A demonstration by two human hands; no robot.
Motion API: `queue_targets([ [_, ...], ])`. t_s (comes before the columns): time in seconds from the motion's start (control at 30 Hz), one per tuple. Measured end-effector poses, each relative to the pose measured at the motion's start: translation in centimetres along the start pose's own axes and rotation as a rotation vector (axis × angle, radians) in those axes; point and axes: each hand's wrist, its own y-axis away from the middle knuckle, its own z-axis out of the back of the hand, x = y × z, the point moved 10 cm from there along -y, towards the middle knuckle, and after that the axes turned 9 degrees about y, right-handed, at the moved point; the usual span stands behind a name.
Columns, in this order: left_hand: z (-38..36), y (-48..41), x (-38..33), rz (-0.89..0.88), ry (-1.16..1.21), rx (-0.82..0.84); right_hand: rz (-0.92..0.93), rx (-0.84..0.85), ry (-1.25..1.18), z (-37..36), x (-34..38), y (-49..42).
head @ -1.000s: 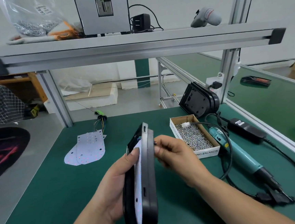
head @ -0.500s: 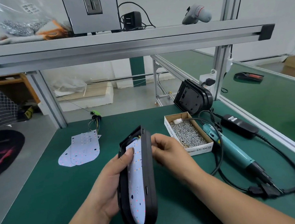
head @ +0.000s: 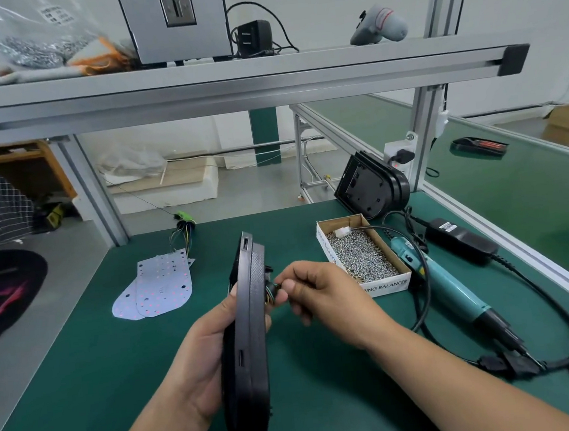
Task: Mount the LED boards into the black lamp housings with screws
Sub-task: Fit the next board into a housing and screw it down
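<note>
Turned edge-on, housing (head: 249,338) in left hand (head: 202,356), right fingers (head: 287,285) pinching its wires (head: 270,294)

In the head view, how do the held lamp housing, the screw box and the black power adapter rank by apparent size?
1. The black lamp housing, though it is nearest the camera, which enlarges it.
2. The cardboard screw box.
3. The power adapter.

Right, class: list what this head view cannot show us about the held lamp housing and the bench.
- Head view: lamp housing, gripped by the left hand, stands edge-on; its inside is hidden.
- Head view: wires pinched by the right hand; their ends are too small and partly covered.
- Head view: screw box label's start, behind the right hand.
</note>
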Motion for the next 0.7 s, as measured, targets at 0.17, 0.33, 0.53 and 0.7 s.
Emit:
queue_targets([
  [0.17, 0.1, -0.1, -0.2, -0.030, -0.066, -0.033, 0.013, -0.019, 0.066, 0.0, 0.3, 0.2],
  [0.33, -0.9, -0.1, 0.4, 0.002, -0.017, 0.025, 0.041, -0.090, 0.139, 0.8, 1.1, 0.3],
  [0.53, -0.5, 0.3, -0.5, -0.062, -0.080, -0.017, 0.113, -0.130, 0.307, 0.9, 2.3, 0.5],
  [0.7, -1.1, 0.7, -1.1, -0.117, 0.016, 0.050, 0.218, -0.172, 0.419, 0.8, 3.7, 0.5],
])
